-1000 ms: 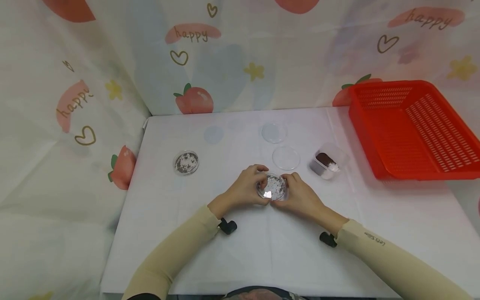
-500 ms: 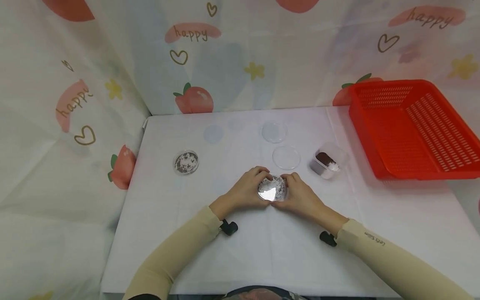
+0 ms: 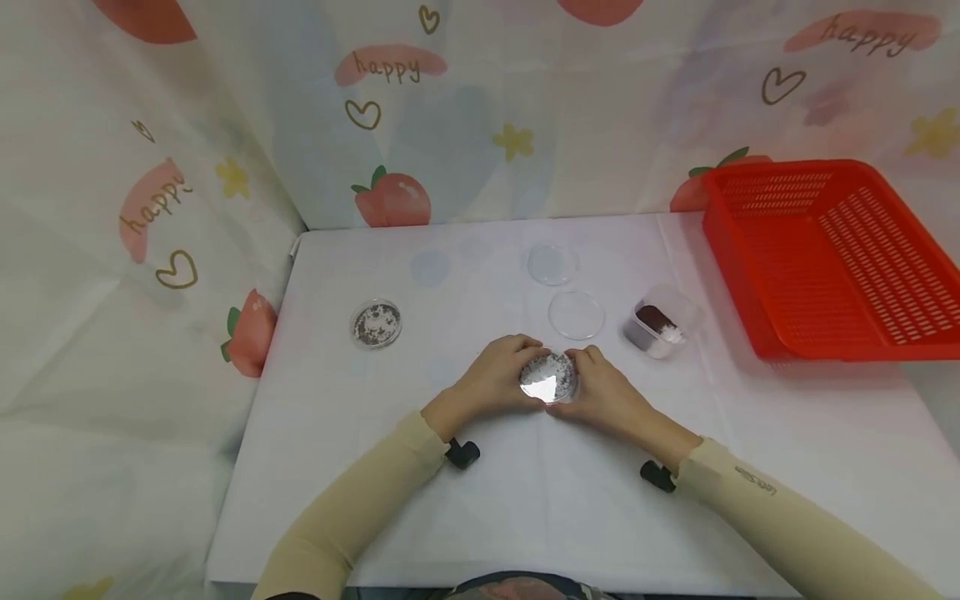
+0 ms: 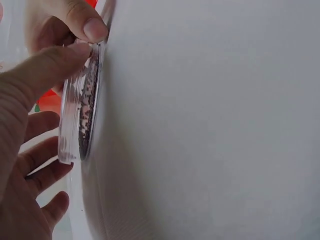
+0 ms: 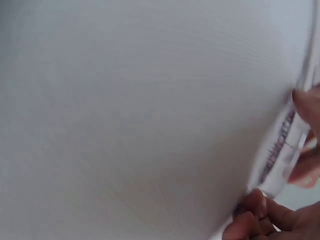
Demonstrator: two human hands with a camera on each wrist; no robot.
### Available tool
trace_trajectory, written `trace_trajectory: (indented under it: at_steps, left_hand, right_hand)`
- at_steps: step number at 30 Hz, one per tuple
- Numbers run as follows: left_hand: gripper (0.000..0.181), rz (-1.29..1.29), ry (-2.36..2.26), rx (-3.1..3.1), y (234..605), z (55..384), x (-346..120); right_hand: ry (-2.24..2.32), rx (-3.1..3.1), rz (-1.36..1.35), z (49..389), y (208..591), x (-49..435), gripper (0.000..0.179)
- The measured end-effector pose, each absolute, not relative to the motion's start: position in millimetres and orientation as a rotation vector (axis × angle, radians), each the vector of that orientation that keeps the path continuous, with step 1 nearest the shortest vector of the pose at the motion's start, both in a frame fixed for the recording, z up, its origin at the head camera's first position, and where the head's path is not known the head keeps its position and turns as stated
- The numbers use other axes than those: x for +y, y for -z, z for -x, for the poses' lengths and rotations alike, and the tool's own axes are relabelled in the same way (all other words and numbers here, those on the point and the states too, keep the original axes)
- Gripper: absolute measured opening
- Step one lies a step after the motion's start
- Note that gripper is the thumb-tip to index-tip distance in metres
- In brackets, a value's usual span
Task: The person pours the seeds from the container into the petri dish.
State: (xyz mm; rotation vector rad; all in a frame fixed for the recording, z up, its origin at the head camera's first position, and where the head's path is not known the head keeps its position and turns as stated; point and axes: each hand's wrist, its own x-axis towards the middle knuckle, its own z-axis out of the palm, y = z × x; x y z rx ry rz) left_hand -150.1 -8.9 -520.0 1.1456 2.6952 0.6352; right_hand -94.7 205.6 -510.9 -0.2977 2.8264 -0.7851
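A round clear petri dish [image 3: 551, 373] with dark and white bits inside sits low on the white table, between both hands. My left hand [image 3: 491, 379] grips its left side, thumb at the near edge and fingers at the far edge. From the right, my right hand [image 3: 603, 390] holds the same dish between thumb and fingers. The left wrist view shows the dish [image 4: 87, 115] edge-on, with a clear lid [image 4: 69, 127] over its speckled contents. Parts of its rim are hidden by fingers in the right wrist view.
A second filled petri dish [image 3: 377, 323] stands at the left. Beyond the hands lie two clear round plastic pieces, one nearer [image 3: 576, 315] and one farther [image 3: 552, 264]. A clear tub [image 3: 660, 327] with brown and white contents is at the right, near a red basket [image 3: 810, 275].
My left index finger has drawn back from over the dish to its edge. The bright reflection on the lid has grown. My right hand has stayed nearly still.
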Motion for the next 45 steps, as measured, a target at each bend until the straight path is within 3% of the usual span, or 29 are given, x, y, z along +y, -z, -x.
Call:
trace_trajectory:
  at_steps: [4,12,21,28,37,41,45]
  left_hand:
    - [0.076,-1.14,-0.56,2.739,521.9,140.5,-12.0]
    - [0.07,-0.927,-0.624,2.813,518.5,111.7,-61.6]
    - [0.069,-0.428,-0.684,2.962,507.2,96.1,-163.0]
    - [0.069,-0.122,-0.674,3.031,503.1,106.5,-205.7]
    - [0.071,-0.023,-0.478,2.957,477.2,119.1,-201.0]
    - [0.078,-0.047,-0.355,2.927,444.2,137.3,-170.2]
    - [0.075,-0.268,-0.401,2.93,423.0,179.6,-115.2]
  right_hand:
    - [0.763,2.867,0.286,93.0,498.6,212.5,0.09]
    - [0.728,3.335,0.331,96.4,463.9,264.2,0.057]
    - [0.643,3.172,-0.192,99.0,471.7,338.8,0.111]
    - [0.734,3.059,-0.269,99.0,483.2,361.4,0.114]
    - [0.867,2.971,-0.293,107.4,487.1,359.4,0.116]
    - [0.938,2.946,-0.274,112.8,485.2,351.8,0.112]
    - [0.987,2.936,-0.25,114.9,484.5,347.1,0.103]
